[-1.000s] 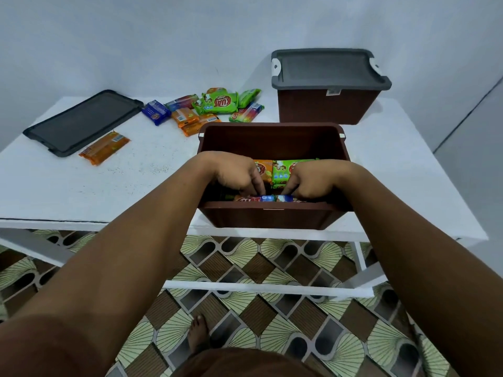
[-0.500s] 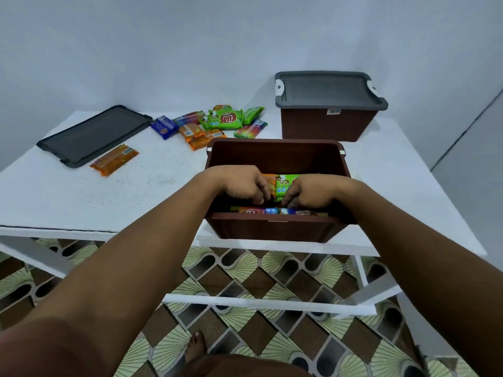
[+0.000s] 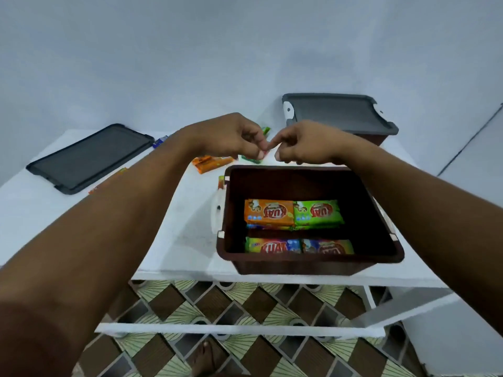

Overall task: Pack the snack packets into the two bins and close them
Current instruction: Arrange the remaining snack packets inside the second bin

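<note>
An open brown bin [image 3: 310, 263] stands at the table's near edge. Inside it lie an orange packet [image 3: 268, 212] and a green packet [image 3: 317, 212] in the far row, with two more packets [image 3: 272, 246] along the near wall. My left hand [image 3: 231, 137] and my right hand [image 3: 302, 144] hover side by side above the bin's far rim, fingers loosely curled and nearly touching, with nothing held. Just under them on the table lie loose packets, an orange one [image 3: 209, 161] and a green one [image 3: 251, 158]. A second brown bin with its grey lid on [image 3: 337, 112] sits at the back right.
A loose grey lid [image 3: 89, 156] lies flat at the table's back left. A blue packet [image 3: 160, 141] and an orange packet [image 3: 119, 172] peek out beside my left forearm. The white table [image 3: 177, 240] ends just before the open bin; patterned floor lies below.
Both hands have come up out of the open bin and moved toward the loose packets behind it. The packets they were pressing stay in the bin. The camera tilted down.
</note>
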